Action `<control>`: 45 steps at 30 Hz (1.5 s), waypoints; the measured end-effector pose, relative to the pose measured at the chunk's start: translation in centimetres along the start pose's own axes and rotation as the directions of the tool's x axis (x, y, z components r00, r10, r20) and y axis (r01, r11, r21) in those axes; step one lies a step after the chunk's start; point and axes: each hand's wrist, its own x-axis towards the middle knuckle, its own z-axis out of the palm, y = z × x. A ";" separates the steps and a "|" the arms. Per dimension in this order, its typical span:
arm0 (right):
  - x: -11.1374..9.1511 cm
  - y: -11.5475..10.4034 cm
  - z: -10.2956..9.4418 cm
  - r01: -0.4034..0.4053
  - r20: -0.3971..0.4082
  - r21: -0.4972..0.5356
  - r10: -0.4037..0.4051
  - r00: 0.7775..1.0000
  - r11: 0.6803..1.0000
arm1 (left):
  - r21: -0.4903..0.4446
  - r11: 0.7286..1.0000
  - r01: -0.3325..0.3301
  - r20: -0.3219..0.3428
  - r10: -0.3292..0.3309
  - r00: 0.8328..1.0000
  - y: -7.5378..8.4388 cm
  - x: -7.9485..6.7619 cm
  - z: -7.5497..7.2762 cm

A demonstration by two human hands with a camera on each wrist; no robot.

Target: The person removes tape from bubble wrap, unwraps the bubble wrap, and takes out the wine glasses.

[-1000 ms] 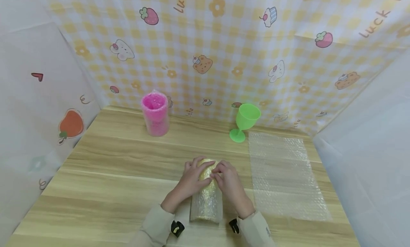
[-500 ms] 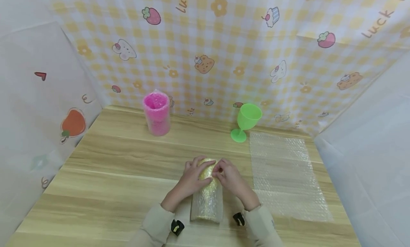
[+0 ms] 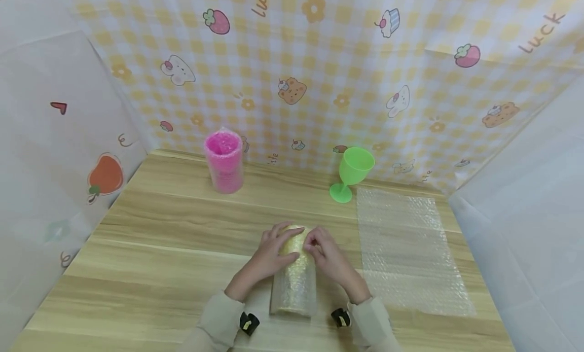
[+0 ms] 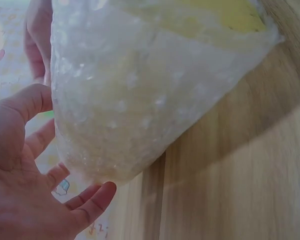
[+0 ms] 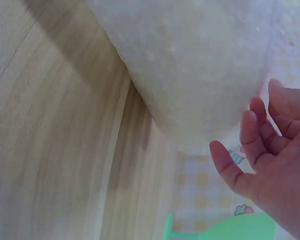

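In the head view, a bubble-wrapped roll (image 3: 295,286) lies lengthwise toward me on the table, with something yellow showing through its far part. My left hand (image 3: 272,250) holds its far left side, thumb and index finger spread over the top. At the far right side my right hand (image 3: 326,253) has thumb and index finger together, pinching at the wrap's edge; the pinched bit is hidden. The left wrist view shows the left fingers (image 4: 97,202) curved around the end of the wrap (image 4: 135,95). In the right wrist view, the right fingertips (image 5: 250,130) meet the wrap's side.
A flat sheet of bubble wrap (image 3: 406,250) lies at the right. Behind it to the left stands a green plastic goblet (image 3: 356,167). A pink cup in bubble wrap (image 3: 224,162) stands at the back left. A checked cloth (image 3: 292,53) hangs behind the wooden table (image 3: 150,271).
My right thumb and index finger have drawn slightly to the right, and the right forearm has swung outward. The left hand keeps its hold and shifts slightly left with the roll.
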 end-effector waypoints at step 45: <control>-1.5 1.4 -0.3 -0.213 -0.269 0.017 0.210 0.940 0.977 | 0.274 0.953 0.129 -0.193 -0.077 0.978 3.0 2.1 1.7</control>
